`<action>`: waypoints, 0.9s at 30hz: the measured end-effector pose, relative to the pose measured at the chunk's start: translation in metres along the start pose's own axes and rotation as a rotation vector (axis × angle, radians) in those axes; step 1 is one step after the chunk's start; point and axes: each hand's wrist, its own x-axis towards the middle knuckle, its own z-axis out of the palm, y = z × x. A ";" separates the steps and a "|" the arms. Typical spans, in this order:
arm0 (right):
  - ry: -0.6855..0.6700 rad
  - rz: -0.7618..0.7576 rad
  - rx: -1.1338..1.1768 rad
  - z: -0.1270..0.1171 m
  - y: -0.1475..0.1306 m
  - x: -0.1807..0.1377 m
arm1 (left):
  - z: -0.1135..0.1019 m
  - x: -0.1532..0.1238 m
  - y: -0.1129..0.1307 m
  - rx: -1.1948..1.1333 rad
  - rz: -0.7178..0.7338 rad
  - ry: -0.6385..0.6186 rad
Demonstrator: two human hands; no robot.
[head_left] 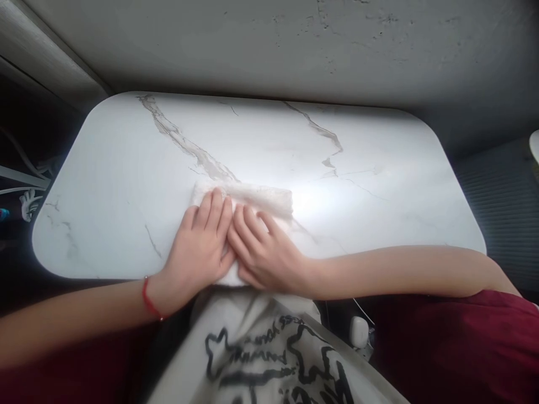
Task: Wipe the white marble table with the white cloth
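Note:
A white fluffy towel [272, 201] lies on the marble-patterned table top near its front edge, with a folded or rolled strip along its far side. My left hand [200, 241] is palm down on the towel's left part, its fingers close together and bent over the cloth. Right beside it, touching it, my right hand [267, 247] presses on the middle of the towel with curled fingers. Both thumbs point inward, and a bit of towel shows between and below the hands. The cloth under the palms is hidden. A red cord bracelet [149, 300] circles my left wrist.
The white table [105, 168] has rounded corners and grey veins, and its back edge runs along a grey wall [269, 50]. White cables [31, 205] hang past the left edge. A white plug-like object [359, 332] is below the front edge, to the right.

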 end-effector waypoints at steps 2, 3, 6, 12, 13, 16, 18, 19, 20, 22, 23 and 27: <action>0.001 0.017 0.025 0.006 0.009 0.009 | 0.001 0.012 -0.007 -0.018 -0.011 -0.014; -0.003 0.034 0.038 0.009 0.014 0.014 | 0.003 0.020 -0.012 -0.033 -0.020 -0.023; -0.046 0.115 0.110 0.024 0.036 0.031 | 0.010 0.049 -0.027 -0.079 -0.059 -0.026; -0.042 0.203 0.253 0.062 0.097 0.055 | 0.030 0.119 -0.048 -0.149 -0.078 0.022; -0.027 0.207 0.254 0.068 0.109 0.057 | 0.032 0.132 -0.049 -0.164 -0.081 0.022; 0.010 0.220 0.258 0.082 0.145 0.060 | 0.034 0.169 -0.050 -0.181 -0.107 -0.026; 0.019 0.238 0.261 0.086 0.167 0.060 | 0.037 0.191 -0.048 -0.200 -0.115 -0.026; 0.014 0.247 0.263 0.087 0.177 0.060 | 0.040 0.201 -0.047 -0.220 -0.111 -0.004; 0.007 0.256 0.265 0.089 0.185 0.059 | 0.044 0.210 -0.047 -0.247 -0.106 0.030; -0.005 0.274 0.269 0.092 0.199 0.058 | 0.052 0.225 -0.047 -0.307 -0.100 0.099; -0.005 0.285 0.269 0.095 0.204 0.057 | 0.056 0.231 -0.047 -0.331 -0.104 0.123; 0.008 0.328 0.267 0.104 0.217 0.061 | 0.063 0.246 -0.052 -0.364 -0.157 0.138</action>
